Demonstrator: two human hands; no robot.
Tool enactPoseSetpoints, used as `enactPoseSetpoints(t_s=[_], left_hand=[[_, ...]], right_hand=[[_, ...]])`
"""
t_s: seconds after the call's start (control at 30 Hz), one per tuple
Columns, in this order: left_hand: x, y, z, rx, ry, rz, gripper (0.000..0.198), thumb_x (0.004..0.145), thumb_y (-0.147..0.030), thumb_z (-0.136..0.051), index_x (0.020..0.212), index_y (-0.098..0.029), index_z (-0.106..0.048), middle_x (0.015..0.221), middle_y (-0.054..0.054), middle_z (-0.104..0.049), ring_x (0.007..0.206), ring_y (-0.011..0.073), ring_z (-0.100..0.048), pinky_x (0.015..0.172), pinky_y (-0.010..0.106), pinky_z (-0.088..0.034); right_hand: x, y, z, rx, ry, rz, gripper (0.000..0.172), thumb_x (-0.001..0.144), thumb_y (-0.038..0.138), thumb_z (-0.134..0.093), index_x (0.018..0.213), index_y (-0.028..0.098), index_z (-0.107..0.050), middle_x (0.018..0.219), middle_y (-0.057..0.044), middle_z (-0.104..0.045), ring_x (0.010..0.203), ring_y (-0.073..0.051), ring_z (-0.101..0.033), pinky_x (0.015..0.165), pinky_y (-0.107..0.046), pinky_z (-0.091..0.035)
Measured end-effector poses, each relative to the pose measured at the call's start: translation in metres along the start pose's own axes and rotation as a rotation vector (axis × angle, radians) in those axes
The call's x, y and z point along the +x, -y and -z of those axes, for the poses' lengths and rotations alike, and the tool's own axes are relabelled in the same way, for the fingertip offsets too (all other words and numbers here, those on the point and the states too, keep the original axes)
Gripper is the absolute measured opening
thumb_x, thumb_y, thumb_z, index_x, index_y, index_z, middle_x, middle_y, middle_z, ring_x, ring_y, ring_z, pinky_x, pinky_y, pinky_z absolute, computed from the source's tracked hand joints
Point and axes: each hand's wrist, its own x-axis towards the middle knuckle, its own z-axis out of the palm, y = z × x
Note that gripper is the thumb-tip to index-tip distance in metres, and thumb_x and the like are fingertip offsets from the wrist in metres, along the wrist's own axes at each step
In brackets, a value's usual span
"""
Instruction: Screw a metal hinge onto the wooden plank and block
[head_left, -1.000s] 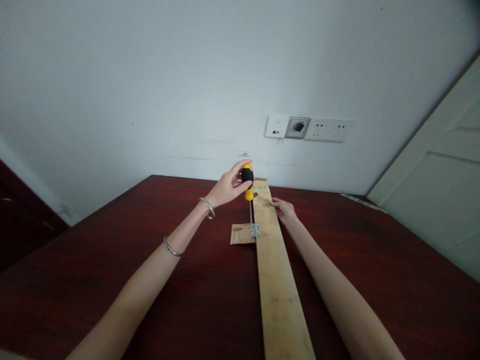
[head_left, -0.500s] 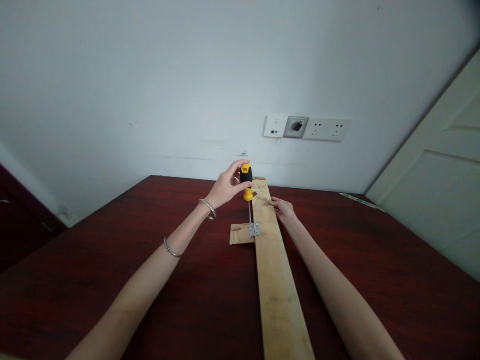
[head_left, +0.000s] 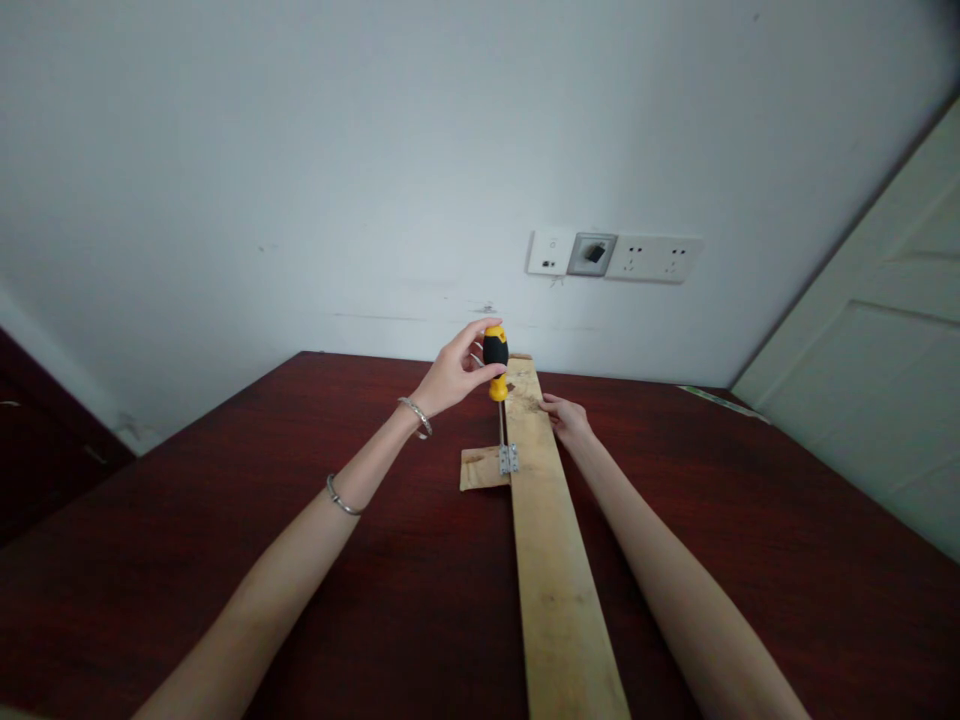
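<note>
Screwdriver (head_left: 496, 350) stands upright at the hinge (head_left: 509, 459), gripped by left hand (head_left: 451, 377) fingers; right hand (head_left: 571, 421) fingers pinch the board (head_left: 555, 560), apparently bracing it, near the far edge of the counter (head_left: 397, 580).

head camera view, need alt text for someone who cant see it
A person's left hand holds a yellow-and-black screwdriver upright, its shaft reaching down to a metal hinge spanning a small wood piece and a long board. The right hand touches the board's right edge, over a dark red table.
</note>
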Motion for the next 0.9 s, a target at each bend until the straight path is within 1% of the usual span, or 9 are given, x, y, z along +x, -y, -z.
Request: enactPoseSetpoints(t_s=[0.07, 0.23, 0.3, 0.53, 0.63, 0.77, 0.9], left_hand=[[-0.001, -0.001, -0.001, -0.019, -0.004, 0.001, 0.058, 0.075, -0.023, -0.066, 0.128, -0.024, -0.043, 0.114, 0.007, -0.053, 0.096, 0.0189, -0.055, 0.078, 0.030, -0.052], [0.000, -0.006, 0.003, -0.189, 0.118, -0.028, 0.052, 0.083, -0.017, -0.053, 0.133, -0.022, -0.038, 0.119, 0.008, -0.052, 0.107, 0.0193, -0.053, 0.094, 0.036, -0.046], [0.000, -0.006, 0.004, -0.202, 0.128, -0.023, 0.051, 0.084, -0.016, -0.051, 0.133, -0.022, -0.039, 0.118, 0.008, -0.053, 0.108, 0.0195, -0.053, 0.096, 0.038, -0.045], [0.000, -0.003, -0.004, -0.121, -0.002, -0.025, 0.050, 0.077, -0.019, -0.064, 0.122, -0.024, -0.044, 0.116, 0.007, -0.052, 0.104, 0.0187, -0.052, 0.084, 0.031, -0.051], [-0.001, -0.002, -0.007, -0.119, -0.042, -0.001, 0.050, 0.075, -0.019, -0.067, 0.118, -0.024, -0.043, 0.114, 0.006, -0.051, 0.101, 0.0177, -0.054, 0.083, 0.031, -0.051], [-0.001, -0.001, -0.005, -0.117, -0.093, 0.014, 0.050, 0.073, -0.020, -0.069, 0.114, -0.024, -0.039, 0.106, 0.004, -0.053, 0.091, 0.0153, -0.058, 0.081, 0.030, -0.051], [0.000, 0.003, -0.001, -0.018, -0.155, 0.011, 0.057, 0.070, -0.024, -0.072, 0.116, -0.024, -0.038, 0.102, 0.003, -0.053, 0.085, 0.0144, -0.057, 0.074, 0.027, -0.051]], right_hand=[[0.000, 0.000, 0.000, -0.002, 0.000, -0.001, 0.031, 0.056, -0.002, -0.068, 0.084, 0.011, -0.070, 0.065, -0.004, -0.070, 0.058, -0.014, -0.064, 0.058, -0.025, -0.053], [0.000, 0.000, 0.000, 0.002, 0.015, 0.002, 0.028, 0.057, -0.003, -0.067, 0.081, 0.011, -0.069, 0.066, -0.004, -0.070, 0.060, -0.015, -0.064, 0.059, -0.025, -0.053], [0.000, -0.001, 0.001, 0.005, 0.018, 0.003, 0.026, 0.058, -0.003, -0.066, 0.080, 0.011, -0.069, 0.066, -0.004, -0.070, 0.060, -0.014, -0.064, 0.058, -0.025, -0.053], [0.001, -0.001, 0.000, 0.009, 0.004, 0.011, 0.026, 0.057, -0.004, -0.066, 0.076, 0.012, -0.069, 0.063, -0.003, -0.069, 0.059, -0.014, -0.064, 0.058, -0.024, -0.053], [0.001, -0.001, 0.001, 0.009, 0.004, 0.013, 0.026, 0.056, -0.003, -0.067, 0.076, 0.013, -0.069, 0.063, -0.003, -0.068, 0.059, -0.015, -0.064, 0.059, -0.026, -0.053], [0.002, -0.002, 0.001, 0.012, 0.010, 0.012, 0.026, 0.056, -0.003, -0.067, 0.077, 0.012, -0.069, 0.063, -0.003, -0.069, 0.059, -0.015, -0.064, 0.059, -0.026, -0.053], [0.001, -0.001, 0.001, 0.020, 0.015, 0.004, 0.026, 0.058, -0.002, -0.066, 0.079, 0.012, -0.069, 0.064, -0.004, -0.069, 0.059, -0.015, -0.064, 0.059, -0.027, -0.053]])
